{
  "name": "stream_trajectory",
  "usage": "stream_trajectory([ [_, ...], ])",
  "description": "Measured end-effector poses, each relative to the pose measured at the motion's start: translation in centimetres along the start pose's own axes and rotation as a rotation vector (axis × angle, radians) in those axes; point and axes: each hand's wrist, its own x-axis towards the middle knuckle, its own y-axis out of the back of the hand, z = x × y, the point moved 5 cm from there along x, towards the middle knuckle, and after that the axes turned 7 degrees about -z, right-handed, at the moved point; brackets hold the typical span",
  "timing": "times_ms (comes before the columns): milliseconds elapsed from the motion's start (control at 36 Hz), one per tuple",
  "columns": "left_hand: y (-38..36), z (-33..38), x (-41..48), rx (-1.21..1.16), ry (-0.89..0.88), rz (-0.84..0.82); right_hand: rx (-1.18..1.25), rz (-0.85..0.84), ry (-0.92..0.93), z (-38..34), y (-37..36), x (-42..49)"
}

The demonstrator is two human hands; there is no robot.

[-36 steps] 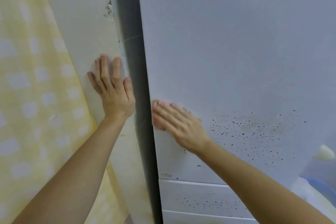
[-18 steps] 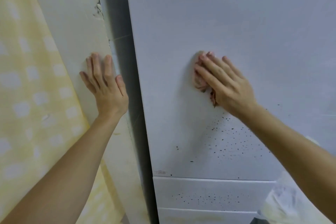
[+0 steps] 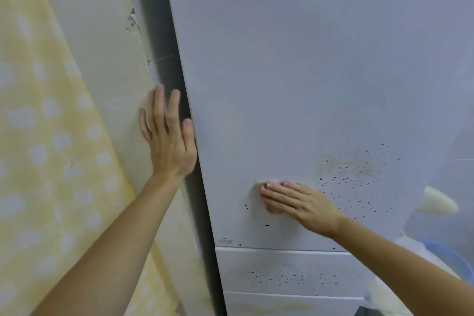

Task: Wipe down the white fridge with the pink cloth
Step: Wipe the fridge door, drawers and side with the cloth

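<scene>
Pink cloth [image 3: 272, 209]: almost fully hidden, only a pinkish sliver shows under the fingertips of the right hand [image 3: 297, 200]. It sits flat against the white fridge [image 3: 282, 72], low on the upper door, near the seam above the drawer panel [image 3: 289, 272] and closer to the door's left edge than its right.

Right hand: fingers straight and held close together, palm side down on the cloth, pressing it to the door, not pinching. Fingers point left, so the hand's long axis runs roughly across the door's width, with the forearm coming in from lower right.

Key relation: the dark speckle patch [image 3: 356, 174] lies right of and slightly above the fingertips, just above the knuckles and wrist. It is behind the way the fingers point, so the next stroke likely has to go back rightward and up to cover it. A few stray specks sit just left of and below the fingers. The drawer panel has its own band of specks, unwiped by the look of it. Task judged part way through.

Left hand [image 3: 169, 141]: fingers spread and straight, holding nothing. It lies up against the cream wall [image 3: 102, 59] at the dark gap beside the fridge, thumb close to the door edge; firm contact cannot be confirmed. It looks like bracing only. The right hand is the working hand, the only one on the cloth.

Outward: yellow checked curtain [image 3: 38, 161] far left, blue basin [image 3: 455, 256] at lower right.
</scene>
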Motion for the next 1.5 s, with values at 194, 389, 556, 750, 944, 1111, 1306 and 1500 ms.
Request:
stream_trajectory([
  [194, -1.5, 4.9, -0.4, -0.014, -0.127, -0.007, -0.066, 0.076, -0.062, 7.7, 6.1, -0.3],
  [389, -2.6, 8.3, 0.8, 0.001, -0.172, 0.014, -0.04, 0.435, -0.559, 17.8, 14.3, 0.2],
  [556, -3.7, 10.2, 0.3, -0.006, -0.208, -0.02, 0.046, 0.446, -0.548, 13.3, 10.2, 0.0],
  [750, -4.1, 11.0, 0.1, -0.054, -0.173, 0.002, -0.056, 0.053, -0.172, 7.6, 3.5, -5.6],
  [944, -4.1, 12.2, 0.3, -0.08, -0.151, 0.005, -0.236, -0.109, 0.039, 9.9, 4.9, -6.7],
  [1111, -4.3, 14.4, 1.2, -0.042, -0.219, 0.001, -0.272, 0.059, -0.211, 17.7, 11.0, -7.8],
  [1306, -5.0, 15.2, 1.9, -0.037, -0.21, 0.002, -0.101, 0.342, -0.626, 20.3, 12.6, -8.2],
  [1500, -5.5, 15.0, 1.9, 0.01, -0.219, 0.01, 0.044, 0.331, -0.652, 11.9, 5.0, -9.4],
])
